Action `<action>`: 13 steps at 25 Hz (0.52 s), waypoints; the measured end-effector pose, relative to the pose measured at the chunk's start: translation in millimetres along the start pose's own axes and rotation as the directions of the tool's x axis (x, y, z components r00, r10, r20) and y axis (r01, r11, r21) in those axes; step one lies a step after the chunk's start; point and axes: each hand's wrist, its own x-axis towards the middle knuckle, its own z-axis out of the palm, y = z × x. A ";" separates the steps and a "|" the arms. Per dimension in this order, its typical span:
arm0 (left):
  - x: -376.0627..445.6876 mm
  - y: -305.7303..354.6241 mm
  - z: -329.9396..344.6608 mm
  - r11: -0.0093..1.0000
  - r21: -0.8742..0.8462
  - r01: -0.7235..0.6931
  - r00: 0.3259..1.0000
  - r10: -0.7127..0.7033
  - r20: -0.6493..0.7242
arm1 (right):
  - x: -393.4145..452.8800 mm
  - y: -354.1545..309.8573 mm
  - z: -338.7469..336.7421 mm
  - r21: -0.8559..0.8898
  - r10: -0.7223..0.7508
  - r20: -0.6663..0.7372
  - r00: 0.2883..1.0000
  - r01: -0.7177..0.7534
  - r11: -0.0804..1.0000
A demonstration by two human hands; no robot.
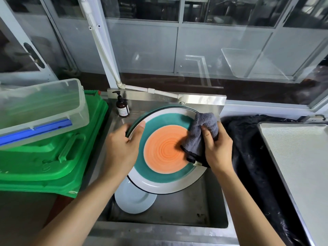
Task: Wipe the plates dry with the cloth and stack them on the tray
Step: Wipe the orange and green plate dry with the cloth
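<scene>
A steel sink (204, 210) holds a pale plate (134, 201) on its floor. Above it, the left hand (122, 146) grasps the rim of a tilted orange-and-teal plate (165, 174), thumb on its face. The right hand (218, 148) clenches a grey cloth (200, 132) against the plate. A metal tray (300, 166) lies at right.

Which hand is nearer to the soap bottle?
Left. The left hand grips the plate rim just below the soap bottle; the right hand is across the plate.
</scene>
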 end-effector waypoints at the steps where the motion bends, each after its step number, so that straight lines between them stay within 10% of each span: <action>1: -2.8 -1.8 -1.5 1.000 -0.001 0.024 1.000 -0.024 0.002 | 1.5 -1.8 -3.5 -0.023 -0.027 0.014 1.000 0.027 0.999; 13: 27.7 49.6 -14.3 0.810 0.314 -0.496 0.824 0.323 0.466 | 1.7 -53.4 -8.6 -0.174 -0.320 0.343 0.883 0.395 0.902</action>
